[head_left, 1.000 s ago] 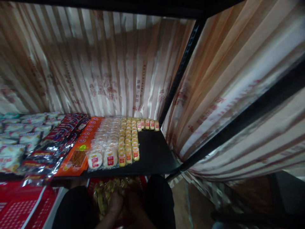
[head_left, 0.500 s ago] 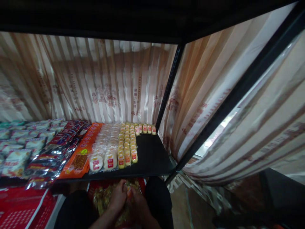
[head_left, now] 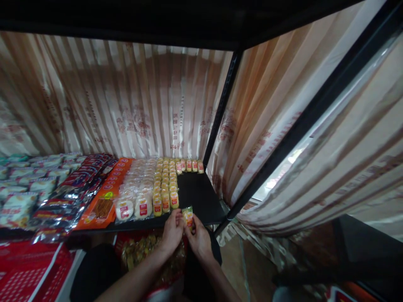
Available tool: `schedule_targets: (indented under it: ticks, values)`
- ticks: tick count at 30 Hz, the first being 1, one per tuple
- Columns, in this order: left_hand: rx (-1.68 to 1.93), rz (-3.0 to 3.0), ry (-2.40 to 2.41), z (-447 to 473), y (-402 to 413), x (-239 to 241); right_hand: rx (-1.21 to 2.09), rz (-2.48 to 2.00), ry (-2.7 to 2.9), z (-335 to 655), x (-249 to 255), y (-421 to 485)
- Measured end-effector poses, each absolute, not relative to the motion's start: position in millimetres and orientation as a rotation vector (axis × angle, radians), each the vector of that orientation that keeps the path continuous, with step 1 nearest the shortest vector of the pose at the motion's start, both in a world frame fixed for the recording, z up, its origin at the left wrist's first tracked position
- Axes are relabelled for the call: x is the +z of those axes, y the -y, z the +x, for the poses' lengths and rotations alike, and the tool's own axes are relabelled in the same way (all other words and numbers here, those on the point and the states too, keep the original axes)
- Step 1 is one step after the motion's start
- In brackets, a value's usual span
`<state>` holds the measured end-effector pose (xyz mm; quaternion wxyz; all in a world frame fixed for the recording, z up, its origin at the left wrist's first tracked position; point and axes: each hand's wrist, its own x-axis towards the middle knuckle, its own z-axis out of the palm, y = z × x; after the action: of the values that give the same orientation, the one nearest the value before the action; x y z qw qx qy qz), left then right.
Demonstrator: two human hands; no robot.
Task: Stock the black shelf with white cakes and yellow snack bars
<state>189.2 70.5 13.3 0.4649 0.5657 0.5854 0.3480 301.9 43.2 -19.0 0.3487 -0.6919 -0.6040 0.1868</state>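
Between both hands, at the shelf's front edge, is a small wrapped snack packet [head_left: 188, 215] in yellow and green with an orange-red label. My right hand [head_left: 200, 240] grips its right side and lower end with thumb and fingers. My left hand [head_left: 173, 230] is closed, fingertips pinched at the packet's left edge. Just beyond the fingers, rows of small yellow wrapped cakes [head_left: 165, 184] line the black shelf [head_left: 198, 193]. Below the hands, a bag of more yellow-wrapped packets [head_left: 141, 249] lies between the knees, partly covered by the forearms.
Left along the shelf are round white wrapped cakes [head_left: 143, 205], an orange pretzel bag [head_left: 102, 207], dark shiny packets [head_left: 66, 201] and white packets [head_left: 19, 209]. A red basket [head_left: 25, 268] stands lower left. A black post [head_left: 267, 184] slants up right, before pleated curtains [head_left: 138, 92].
Both hands have risen from the bag by the knees to the shelf's front edge, bringing up the snack packet. The view has shifted slightly.
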Motion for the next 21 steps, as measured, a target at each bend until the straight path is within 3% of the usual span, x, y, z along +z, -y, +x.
schedule_targets:
  ticks: [8,21]
  values:
    - [0.759,1.563,-1.548,214.0,-81.0,22.5,0.401,-1.846,1.527,315.1,-10.3,-75.1]
    - [0.576,1.476,-1.662,245.0,-122.9,12.8,0.292,-1.762,1.45,326.7,-44.6,-109.5]
